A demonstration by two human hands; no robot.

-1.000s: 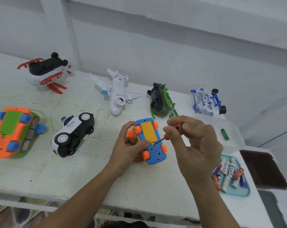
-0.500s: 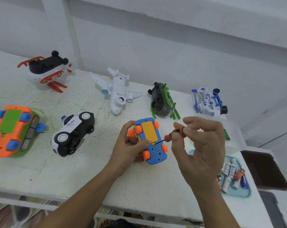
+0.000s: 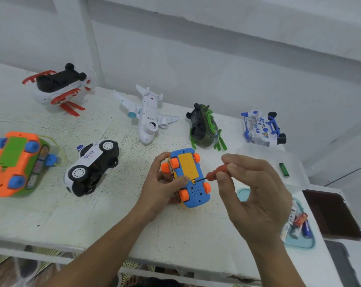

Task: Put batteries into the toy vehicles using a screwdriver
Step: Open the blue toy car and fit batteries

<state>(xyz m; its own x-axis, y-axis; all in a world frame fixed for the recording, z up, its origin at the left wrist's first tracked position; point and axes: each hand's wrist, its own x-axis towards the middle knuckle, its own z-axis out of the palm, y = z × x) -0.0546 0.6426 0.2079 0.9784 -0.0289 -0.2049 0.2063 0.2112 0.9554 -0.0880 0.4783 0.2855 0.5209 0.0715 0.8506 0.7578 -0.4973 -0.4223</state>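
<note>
Right hand (image 3: 256, 195) pinched the red-handled screwdriver (image 3: 216, 174) between thumb and fingertips. Its shaft lay near-horizontal, tip pointing left into the screw at the near edge of the yellow battery cover (image 3: 188, 166). Left hand (image 3: 161, 187) gripped the blue toy car (image 3: 193, 179) from its left side, thumb on the cover. Car sat belly-up on the table (image 3: 92, 214), long axis near-to-far, orange wheels up, cover not yet off. Batteries (image 3: 299, 219) lay right of the hand.

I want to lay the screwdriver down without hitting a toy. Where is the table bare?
Widest: the table's front strip, in front of the police car and orange car, beside the left arm. Smaller: between the police car and the airplane. Crowded: the right end, around the battery tray and green battery.
</note>
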